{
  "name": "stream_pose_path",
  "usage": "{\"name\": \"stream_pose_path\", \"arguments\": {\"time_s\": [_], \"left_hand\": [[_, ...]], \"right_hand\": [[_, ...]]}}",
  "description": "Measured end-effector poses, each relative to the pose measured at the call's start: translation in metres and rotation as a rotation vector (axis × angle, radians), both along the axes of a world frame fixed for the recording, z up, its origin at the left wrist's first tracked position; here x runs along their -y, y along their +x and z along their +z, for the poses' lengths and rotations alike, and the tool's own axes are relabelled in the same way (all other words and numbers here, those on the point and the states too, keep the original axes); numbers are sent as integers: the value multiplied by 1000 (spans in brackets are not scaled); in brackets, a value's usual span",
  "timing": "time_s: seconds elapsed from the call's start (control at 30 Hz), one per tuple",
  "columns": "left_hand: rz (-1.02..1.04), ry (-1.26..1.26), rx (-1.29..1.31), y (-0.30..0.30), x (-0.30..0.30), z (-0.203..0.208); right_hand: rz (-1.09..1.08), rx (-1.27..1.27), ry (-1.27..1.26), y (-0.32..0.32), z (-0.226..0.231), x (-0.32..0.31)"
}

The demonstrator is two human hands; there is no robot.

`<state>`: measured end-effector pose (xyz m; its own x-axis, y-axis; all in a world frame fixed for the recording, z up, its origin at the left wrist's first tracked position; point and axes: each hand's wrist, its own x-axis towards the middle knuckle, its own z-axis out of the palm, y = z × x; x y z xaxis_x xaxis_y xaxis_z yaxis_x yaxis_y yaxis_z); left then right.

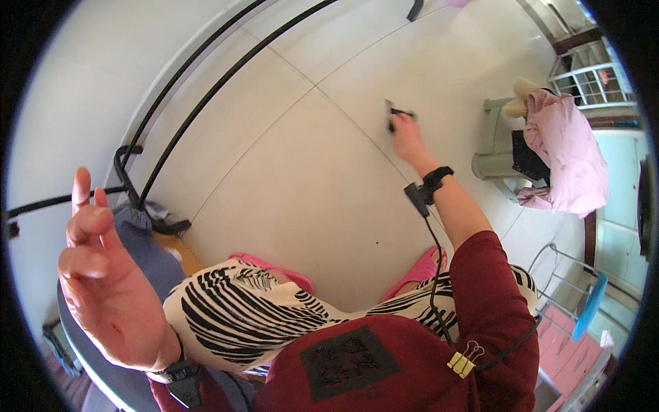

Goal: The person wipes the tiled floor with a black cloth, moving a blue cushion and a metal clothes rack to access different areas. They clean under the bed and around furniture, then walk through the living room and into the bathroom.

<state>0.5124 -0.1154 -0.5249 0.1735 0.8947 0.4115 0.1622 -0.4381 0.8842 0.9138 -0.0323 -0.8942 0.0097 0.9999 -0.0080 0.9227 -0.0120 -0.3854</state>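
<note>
My right hand (406, 130) is stretched out low over the pale tiled floor (295, 172), its fingers closed round a small black tool (392, 111). A thin, light, flat edge shows at the tool's far end, like a scraper's; its exact kind is hard to make out. Whether that edge touches the floor cannot be told. Raised at the left, close to the camera, my left hand (110, 288) has its palm up and its fingers apart and loosely bent, holding nothing. Behind its fingers runs a black metal frame (123, 158).
Along the left wall, black rails (206, 96) curve over the floor. To the right stands a grey-green stool (495, 165) with a pink garment (566, 154) on it. Pink slippers (419, 275) are on my feet. A cable (434, 288) hangs from my right wrist to a yellow clip (461, 364).
</note>
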Motion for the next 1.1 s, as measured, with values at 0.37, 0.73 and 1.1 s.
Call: {"name": "stream_pose_path", "arguments": {"time_s": [0.37, 0.73, 1.1], "left_hand": [[287, -167, -227, 30, 51, -8], [173, -233, -208, 34, 31, -11], [39, -263, -262, 33, 38, -3]], "right_hand": [[909, -247, 45, -157, -80, 132], [199, 77, 3, 46, 8, 77], [1249, -163, -10, -161, -47, 257]]}}
